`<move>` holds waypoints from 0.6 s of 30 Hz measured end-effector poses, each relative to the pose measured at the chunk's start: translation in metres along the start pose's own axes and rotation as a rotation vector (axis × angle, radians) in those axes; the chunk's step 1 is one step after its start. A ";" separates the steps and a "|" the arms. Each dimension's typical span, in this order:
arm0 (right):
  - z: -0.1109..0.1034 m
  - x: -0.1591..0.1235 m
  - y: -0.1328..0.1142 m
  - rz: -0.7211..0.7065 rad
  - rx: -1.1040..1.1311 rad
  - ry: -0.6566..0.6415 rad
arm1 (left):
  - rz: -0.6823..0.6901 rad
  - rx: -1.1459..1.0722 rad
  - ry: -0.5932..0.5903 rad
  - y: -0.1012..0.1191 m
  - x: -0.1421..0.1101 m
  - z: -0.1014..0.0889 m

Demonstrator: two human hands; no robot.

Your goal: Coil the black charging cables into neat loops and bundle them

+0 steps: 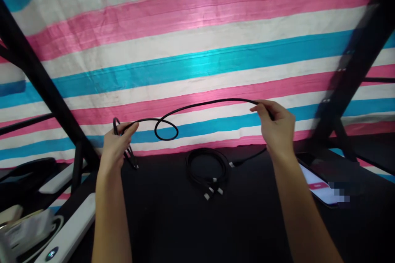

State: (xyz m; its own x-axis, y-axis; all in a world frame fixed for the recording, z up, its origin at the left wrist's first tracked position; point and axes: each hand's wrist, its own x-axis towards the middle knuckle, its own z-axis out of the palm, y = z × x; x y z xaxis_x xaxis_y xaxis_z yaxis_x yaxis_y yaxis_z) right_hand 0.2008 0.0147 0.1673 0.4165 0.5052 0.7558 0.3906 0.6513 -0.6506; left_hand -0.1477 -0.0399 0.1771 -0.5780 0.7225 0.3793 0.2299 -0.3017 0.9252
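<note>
A thin black cable (212, 102) stretches in the air between my two hands, with a small loop in it left of the middle. My left hand (119, 141) is closed on the cable and on gathered turns that hang below it, ending in a small connector. My right hand (276, 125) pinches the other side of the cable between thumb and fingers. From behind my right wrist the cable runs down to a metal-tipped plug (232, 164) on the black table (173, 222). Beside that plug lies a coiled bundle of black cables (206, 168) with several metal plugs.
A phone (321, 185) with a lit screen lies right of my right forearm. At left are a long white bar (70, 230) and a blurred white device with a cord (31, 230). Black frame posts (46, 78) stand before a striped sheet (197, 61) behind the table.
</note>
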 end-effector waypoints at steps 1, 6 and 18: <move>-0.001 0.001 0.000 0.002 0.025 0.024 | 0.013 -0.041 0.040 0.001 0.000 0.001; -0.004 -0.001 -0.007 -0.003 0.105 -0.027 | 0.057 -0.152 0.098 0.005 -0.005 0.015; 0.011 -0.028 -0.055 -0.172 0.010 -0.258 | 0.262 0.002 -0.363 0.028 -0.041 0.031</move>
State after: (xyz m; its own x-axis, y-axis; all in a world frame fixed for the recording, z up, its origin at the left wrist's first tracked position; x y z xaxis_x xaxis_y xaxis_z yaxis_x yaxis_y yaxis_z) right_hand 0.1583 -0.0286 0.1831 0.1223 0.5137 0.8492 0.4283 0.7446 -0.5120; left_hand -0.0933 -0.0593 0.1877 -0.1876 0.7935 0.5789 0.3338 -0.5028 0.7974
